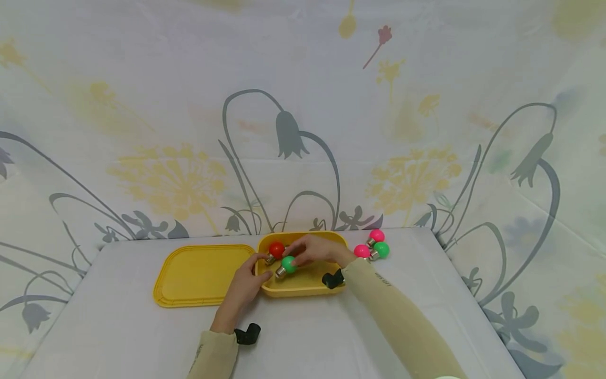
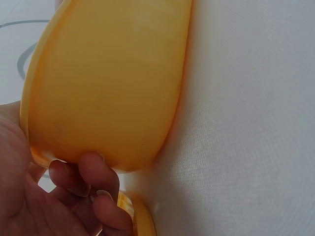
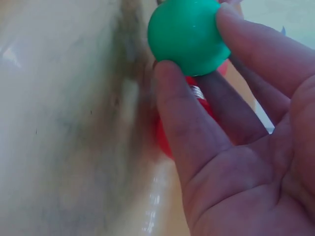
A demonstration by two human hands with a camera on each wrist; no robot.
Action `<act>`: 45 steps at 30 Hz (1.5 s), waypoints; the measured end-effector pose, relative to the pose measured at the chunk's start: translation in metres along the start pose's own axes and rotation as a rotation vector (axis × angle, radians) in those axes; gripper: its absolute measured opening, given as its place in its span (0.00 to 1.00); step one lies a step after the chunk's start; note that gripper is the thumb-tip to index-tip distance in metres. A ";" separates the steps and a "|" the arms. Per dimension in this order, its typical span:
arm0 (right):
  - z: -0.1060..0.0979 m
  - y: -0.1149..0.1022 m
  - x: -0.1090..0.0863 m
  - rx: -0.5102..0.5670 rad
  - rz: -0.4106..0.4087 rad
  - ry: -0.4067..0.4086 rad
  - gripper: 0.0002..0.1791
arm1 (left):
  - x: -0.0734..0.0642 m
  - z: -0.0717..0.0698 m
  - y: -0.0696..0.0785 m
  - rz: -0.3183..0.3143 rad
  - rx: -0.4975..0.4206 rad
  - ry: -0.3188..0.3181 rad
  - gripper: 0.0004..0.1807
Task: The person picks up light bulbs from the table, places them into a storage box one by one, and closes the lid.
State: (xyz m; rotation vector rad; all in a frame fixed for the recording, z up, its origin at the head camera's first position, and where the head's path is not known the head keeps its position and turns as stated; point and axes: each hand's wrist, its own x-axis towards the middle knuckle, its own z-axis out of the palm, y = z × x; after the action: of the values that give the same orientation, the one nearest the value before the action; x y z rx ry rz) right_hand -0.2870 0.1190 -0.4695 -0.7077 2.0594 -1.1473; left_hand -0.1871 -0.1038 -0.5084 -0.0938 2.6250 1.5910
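Observation:
My right hand (image 1: pixel 317 250) reaches into a yellow plastic container (image 1: pixel 307 292) and pinches a small green light bulb (image 1: pixel 289 264) by its round globe, between thumb and fingertips. The bulb's silver base points down and to the left. A red bulb (image 1: pixel 276 249) lies behind it near the container's back left; in the right wrist view red (image 3: pixel 165 140) shows partly behind my fingers. With my left hand (image 1: pixel 246 281) I grip the container's left end. In the left wrist view its fingers (image 2: pixel 98 172) curl against the outer wall (image 2: pixel 108 88).
A flat yellow lid (image 1: pixel 201 276) lies left of the container. To the right, a pink bulb (image 1: pixel 376 236), another pink bulb (image 1: pixel 362 251) and a green bulb (image 1: pixel 381 249) lie together on the white cloth (image 1: pixel 303 337). A patterned curtain (image 1: pixel 303 105) hangs behind.

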 end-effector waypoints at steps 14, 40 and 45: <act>0.005 -0.004 0.002 -0.034 0.014 -0.003 0.17 | -0.001 0.000 0.000 -0.002 0.001 0.003 0.19; 0.006 -0.002 -0.001 0.040 -0.008 -0.010 0.19 | -0.002 0.002 -0.002 0.007 -0.008 0.003 0.19; 0.005 -0.001 0.001 0.077 -0.020 -0.011 0.18 | -0.001 0.001 -0.002 0.006 -0.016 0.001 0.18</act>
State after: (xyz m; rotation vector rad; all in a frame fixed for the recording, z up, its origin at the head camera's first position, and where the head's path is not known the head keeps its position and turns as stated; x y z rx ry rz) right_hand -0.2838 0.1149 -0.4705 -0.6970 1.9918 -1.2242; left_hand -0.1856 -0.1036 -0.5105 -0.0880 2.6165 1.6143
